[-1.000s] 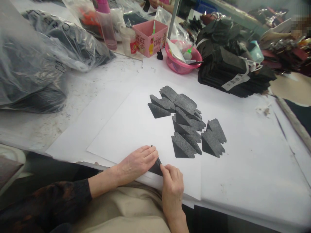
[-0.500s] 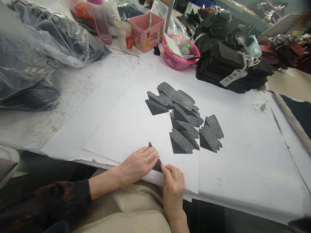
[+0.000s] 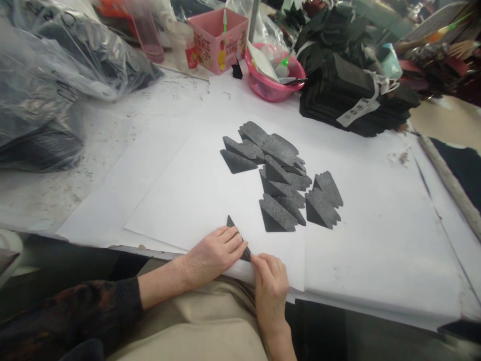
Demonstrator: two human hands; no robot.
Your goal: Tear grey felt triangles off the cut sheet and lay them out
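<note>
In the head view, the left hand (image 3: 214, 253) lies flat, fingers extended, pressing a dark folded felt triangle (image 3: 230, 222) onto the white paper sheet (image 3: 195, 195) near the table's front edge. The right hand (image 3: 271, 286) touches the triangle's right corner with curled fingertips. Just beyond lies a cluster of folded felt pieces (image 3: 281, 180). Farther back stand a pink bowl (image 3: 272, 87), a pink box (image 3: 216, 35), a bundled black felt stack (image 3: 353, 98) and plastic bags (image 3: 56, 80).

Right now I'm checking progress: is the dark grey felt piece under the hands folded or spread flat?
Folded, apparently: the dark grey felt piece shows only a pointed triangle under the left hand; the right hand touches its corner.
</note>
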